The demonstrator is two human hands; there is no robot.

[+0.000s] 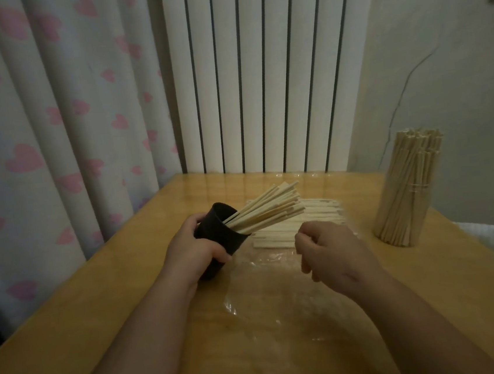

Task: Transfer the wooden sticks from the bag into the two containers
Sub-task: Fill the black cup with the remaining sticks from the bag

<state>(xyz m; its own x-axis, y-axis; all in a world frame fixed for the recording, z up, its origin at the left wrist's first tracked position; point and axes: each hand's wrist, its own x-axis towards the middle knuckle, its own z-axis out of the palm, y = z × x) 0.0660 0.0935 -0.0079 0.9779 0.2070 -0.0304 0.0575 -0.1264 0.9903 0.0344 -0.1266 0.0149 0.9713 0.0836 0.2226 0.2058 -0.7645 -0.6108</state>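
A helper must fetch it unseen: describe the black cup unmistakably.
On the wooden table, look left of the flat stick pile. The black cup leans in the left hand, sticks fanning out. It alone is dark; the upright bundle at right is pale.

The left hand grips a dark cup tilted toward the far right corner of the table, sticks fanning from it. The right hand, fingers curled, hovers just beside a loose pile. A packed bundle stands upright at the right edge.
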